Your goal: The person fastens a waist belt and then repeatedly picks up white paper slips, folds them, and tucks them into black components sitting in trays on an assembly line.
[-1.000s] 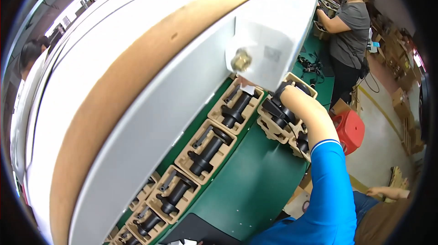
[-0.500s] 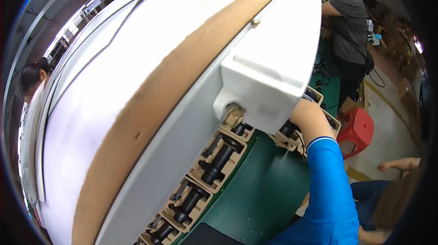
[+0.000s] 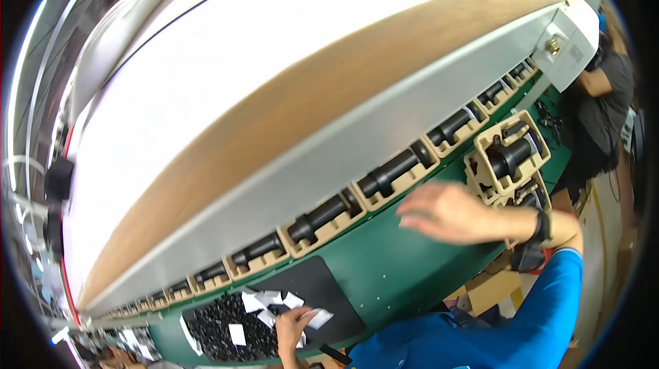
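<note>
My right hand (image 3: 456,214) hovers over the green belt (image 3: 405,266), motion-blurred, fingers spread and holding nothing. It is nearest a stack of tan pulp trays (image 3: 480,146) holding a black cylindrical part (image 3: 511,155). A row of similar trays (image 3: 322,218) with black parts runs along the belt under a long grey rail (image 3: 329,156). My left hand (image 3: 294,329) rests at the lower edge on a black mat (image 3: 322,286). Its fingertips touch a white paper slip (image 3: 320,318) among several slips; whether it grips one is unclear.
A pile of small black parts (image 3: 220,324) lies on the mat's left part. A white box with a brass fitting (image 3: 573,36) hangs at the rail's right end. A person in a dark grey shirt (image 3: 607,105) works at far right. Cardboard (image 3: 484,290) sits below the belt.
The view has swung left along the belt. My right hand came off the tray stack and moved left over the green belt. My left hand and the black mat came into view.
</note>
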`<control>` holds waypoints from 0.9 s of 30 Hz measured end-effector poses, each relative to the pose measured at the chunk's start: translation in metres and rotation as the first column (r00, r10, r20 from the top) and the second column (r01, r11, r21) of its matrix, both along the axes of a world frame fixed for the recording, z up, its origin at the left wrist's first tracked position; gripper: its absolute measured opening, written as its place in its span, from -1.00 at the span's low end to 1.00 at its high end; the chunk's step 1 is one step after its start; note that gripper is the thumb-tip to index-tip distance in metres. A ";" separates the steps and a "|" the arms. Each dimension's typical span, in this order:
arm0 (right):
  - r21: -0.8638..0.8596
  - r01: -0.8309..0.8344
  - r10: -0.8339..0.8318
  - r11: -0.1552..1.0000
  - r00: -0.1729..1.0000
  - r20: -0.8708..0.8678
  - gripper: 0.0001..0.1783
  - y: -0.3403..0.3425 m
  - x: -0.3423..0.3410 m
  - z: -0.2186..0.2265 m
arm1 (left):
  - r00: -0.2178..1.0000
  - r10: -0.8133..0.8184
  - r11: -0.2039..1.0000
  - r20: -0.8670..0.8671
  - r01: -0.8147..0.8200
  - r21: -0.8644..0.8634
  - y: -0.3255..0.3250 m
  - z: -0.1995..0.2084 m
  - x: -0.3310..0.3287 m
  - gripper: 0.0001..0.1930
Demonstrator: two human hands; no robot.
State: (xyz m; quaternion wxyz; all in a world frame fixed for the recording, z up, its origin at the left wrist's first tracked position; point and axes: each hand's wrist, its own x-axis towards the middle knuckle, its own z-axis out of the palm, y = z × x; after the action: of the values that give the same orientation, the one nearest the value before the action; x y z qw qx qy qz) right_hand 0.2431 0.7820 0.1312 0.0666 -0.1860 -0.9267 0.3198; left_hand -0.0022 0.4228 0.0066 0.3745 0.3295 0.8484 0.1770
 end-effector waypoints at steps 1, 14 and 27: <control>-0.130 -0.045 0.053 0.990 0.997 0.063 -0.57 -0.032 -0.013 -0.013 | 0.996 -0.090 0.989 0.020 0.087 0.116 0.023 0.028 0.012 -0.84; -0.946 0.289 0.262 -0.145 0.933 0.245 -0.54 -0.116 -0.041 -0.111 | 0.871 -0.326 0.560 -0.368 0.491 0.667 0.073 0.059 0.070 -0.75; 0.683 0.523 -0.562 0.510 0.804 -0.196 -0.75 0.117 0.024 -0.225 | 0.664 0.571 0.804 -0.483 -0.572 0.165 -0.183 -0.077 -0.021 -0.76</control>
State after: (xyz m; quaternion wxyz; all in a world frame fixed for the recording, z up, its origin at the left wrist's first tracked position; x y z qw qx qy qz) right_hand 0.2667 0.8992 -0.0938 0.2057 -0.4334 -0.8713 -0.1036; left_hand -0.0235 0.2398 -0.0706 0.0619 0.0813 0.9762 0.1911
